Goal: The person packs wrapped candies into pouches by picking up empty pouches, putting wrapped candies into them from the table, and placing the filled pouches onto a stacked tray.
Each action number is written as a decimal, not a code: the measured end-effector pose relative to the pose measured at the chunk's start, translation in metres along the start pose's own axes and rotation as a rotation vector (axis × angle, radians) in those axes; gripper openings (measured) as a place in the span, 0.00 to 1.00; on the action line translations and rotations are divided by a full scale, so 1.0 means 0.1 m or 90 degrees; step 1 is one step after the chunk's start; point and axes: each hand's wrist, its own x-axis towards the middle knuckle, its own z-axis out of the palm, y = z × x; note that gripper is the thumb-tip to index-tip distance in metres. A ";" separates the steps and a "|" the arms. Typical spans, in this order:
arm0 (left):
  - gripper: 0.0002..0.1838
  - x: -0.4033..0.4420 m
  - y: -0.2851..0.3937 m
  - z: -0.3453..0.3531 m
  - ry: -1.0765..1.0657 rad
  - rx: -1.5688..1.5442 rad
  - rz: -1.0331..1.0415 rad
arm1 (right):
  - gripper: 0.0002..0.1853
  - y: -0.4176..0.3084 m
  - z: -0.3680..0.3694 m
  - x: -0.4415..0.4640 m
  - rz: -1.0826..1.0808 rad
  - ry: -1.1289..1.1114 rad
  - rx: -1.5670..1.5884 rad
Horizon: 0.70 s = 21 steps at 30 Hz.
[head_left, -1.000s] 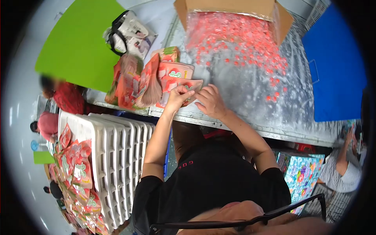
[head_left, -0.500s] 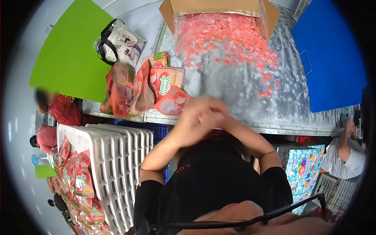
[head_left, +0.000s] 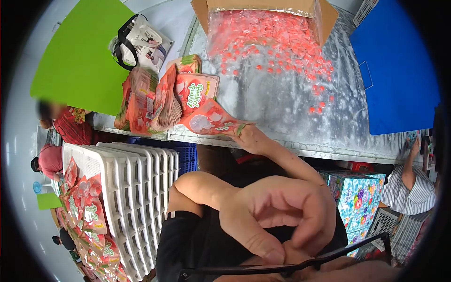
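My right hand [head_left: 251, 140] pinches the narrow corner of a red-and-white printed pouch [head_left: 206, 117] at the table's near edge. This pouch overlaps another flat pouch [head_left: 195, 94] with green and white lettering. Fanned stacks of similar pouches [head_left: 167, 105] lie just left of them. My left hand [head_left: 282, 216] is raised close to the camera, in front of my chest and by my chin. Its fingers are curled toward the thumb, and nothing shows inside the curl.
An open carton [head_left: 263, 5] spills wrapped red pieces [head_left: 277, 42] over the metal table [head_left: 263, 98]. Around it are a white bag [head_left: 145, 47], green board [head_left: 80, 56], blue panel [head_left: 399, 70], stacked white trays [head_left: 136, 197] and patterned boxes [head_left: 357, 202]. Co-workers sit left and right.
My hands, together half a second ago, are now apart. The left has risen toward my face; the right has moved to the pouch and gripped its corner. The view has shifted slightly.
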 end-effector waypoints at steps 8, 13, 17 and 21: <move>0.33 0.02 -0.07 -0.04 -0.020 0.242 0.182 | 0.12 0.28 0.20 -0.10 0.038 -0.035 -0.092; 0.40 0.07 0.03 -0.08 -0.101 0.342 0.119 | 0.12 0.16 0.12 -0.05 0.025 -0.013 -0.093; 0.37 0.15 0.24 -0.19 -0.090 0.426 0.099 | 0.13 -0.09 -0.16 0.03 0.082 -0.021 -0.047; 0.58 -0.31 1.06 -0.49 0.147 1.079 -0.390 | 0.13 -0.24 -0.42 -0.04 0.011 0.067 -0.013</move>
